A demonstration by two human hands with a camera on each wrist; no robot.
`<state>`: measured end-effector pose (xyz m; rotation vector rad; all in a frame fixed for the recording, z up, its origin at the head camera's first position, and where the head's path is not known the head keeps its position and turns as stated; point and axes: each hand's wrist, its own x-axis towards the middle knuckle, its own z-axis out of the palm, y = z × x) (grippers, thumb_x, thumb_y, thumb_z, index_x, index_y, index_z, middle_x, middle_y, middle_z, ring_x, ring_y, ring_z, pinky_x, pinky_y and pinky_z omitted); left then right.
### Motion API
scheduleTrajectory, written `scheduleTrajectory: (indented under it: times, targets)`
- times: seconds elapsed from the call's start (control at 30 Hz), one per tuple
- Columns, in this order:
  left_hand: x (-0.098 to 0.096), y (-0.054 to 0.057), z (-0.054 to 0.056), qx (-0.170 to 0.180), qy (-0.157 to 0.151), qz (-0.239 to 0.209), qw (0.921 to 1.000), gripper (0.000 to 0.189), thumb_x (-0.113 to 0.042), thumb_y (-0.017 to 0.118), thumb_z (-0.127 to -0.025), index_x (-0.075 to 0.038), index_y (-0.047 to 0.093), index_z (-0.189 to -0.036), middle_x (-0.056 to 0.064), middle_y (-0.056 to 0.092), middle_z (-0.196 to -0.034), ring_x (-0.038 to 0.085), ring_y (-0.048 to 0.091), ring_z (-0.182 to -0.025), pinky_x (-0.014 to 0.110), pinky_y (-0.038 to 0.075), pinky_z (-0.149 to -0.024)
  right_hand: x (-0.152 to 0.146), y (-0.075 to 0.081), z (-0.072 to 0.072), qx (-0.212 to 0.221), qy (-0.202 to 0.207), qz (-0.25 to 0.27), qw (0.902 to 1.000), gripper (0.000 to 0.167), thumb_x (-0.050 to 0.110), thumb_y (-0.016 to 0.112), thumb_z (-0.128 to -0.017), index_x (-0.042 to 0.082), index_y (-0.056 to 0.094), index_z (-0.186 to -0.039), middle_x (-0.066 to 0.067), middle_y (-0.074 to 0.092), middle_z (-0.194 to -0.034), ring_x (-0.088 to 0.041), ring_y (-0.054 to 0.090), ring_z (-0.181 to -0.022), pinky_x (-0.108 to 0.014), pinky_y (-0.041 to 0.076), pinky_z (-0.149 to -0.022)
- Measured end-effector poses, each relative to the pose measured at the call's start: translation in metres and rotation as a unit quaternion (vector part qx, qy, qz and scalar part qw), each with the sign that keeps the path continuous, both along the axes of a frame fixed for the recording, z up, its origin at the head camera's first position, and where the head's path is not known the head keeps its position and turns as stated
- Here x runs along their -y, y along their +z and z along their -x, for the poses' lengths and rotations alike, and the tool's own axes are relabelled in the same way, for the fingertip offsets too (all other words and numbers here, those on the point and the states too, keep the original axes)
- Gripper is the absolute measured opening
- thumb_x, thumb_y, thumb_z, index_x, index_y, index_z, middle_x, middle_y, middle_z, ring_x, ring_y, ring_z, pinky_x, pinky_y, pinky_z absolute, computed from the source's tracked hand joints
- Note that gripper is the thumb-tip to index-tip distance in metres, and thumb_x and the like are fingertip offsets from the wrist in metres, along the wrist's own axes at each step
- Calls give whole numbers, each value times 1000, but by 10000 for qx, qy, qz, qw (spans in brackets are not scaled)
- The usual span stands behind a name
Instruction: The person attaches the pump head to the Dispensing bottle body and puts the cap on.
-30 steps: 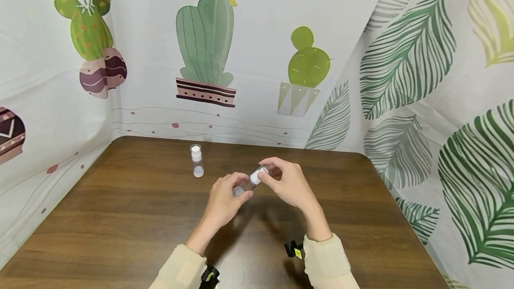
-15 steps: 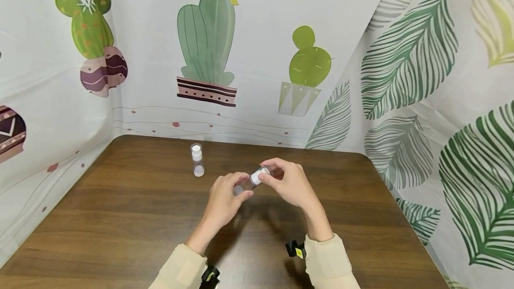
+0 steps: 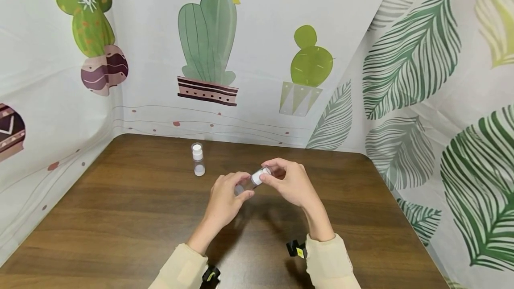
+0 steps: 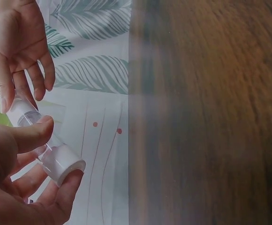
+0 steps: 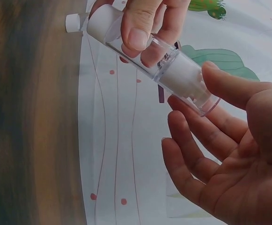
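Note:
Both hands hold a small clear pump bottle (image 3: pixel 257 177) above the table, tilted with its capped end up to the right. My left hand (image 3: pixel 225 196) grips the clear body and white base, seen closely as the bottle base (image 4: pixel 64 163) in the left wrist view. Thumb and fingers of my right hand (image 3: pixel 292 183) pinch the capped end, where a transparent cap (image 5: pixel 185 80) covers a white pump head. The cap appears seated on the body. A second, similar bottle (image 3: pixel 198 159) lies or stands at the back left; which, I cannot tell.
The brown wooden table (image 3: pixel 132 217) extends around both hands. Behind it hangs a white cloth (image 3: pixel 257 79) printed with cacti, and a leaf-patterned cloth (image 3: pixel 405 155) borders the right side. Dark wrist cameras sit at both cream sleeves (image 3: pixel 329 260).

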<state>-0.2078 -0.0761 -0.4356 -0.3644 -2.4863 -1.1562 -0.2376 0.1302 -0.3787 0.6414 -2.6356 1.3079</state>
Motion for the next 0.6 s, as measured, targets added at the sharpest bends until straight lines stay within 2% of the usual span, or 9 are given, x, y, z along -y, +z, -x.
scheduleTrajectory:
  times: [0.33, 0.6]
  targets:
    - [-1, 2, -2, 44, -19, 23, 10000, 38, -18, 93, -82, -13, 76, -116, 4, 78, -107, 24, 63, -96, 43, 48, -82, -1, 1, -1, 58, -21, -47, 10000, 28, 21, 86, -91, 12, 78, -117, 1, 77, -92, -13, 69, -79, -30, 57, -74]
    - [-2, 4, -4, -59, -24, -4, 10000, 38, -16, 94, -80, -14, 76, -113, 3, 78, -105, 23, 62, -94, 41, 47, -81, -1, 2, -2, 10, -3, -101, 9999, 28, 22, 86, -92, 11, 78, -116, 2, 76, -90, -14, 68, -78, -30, 55, -71]
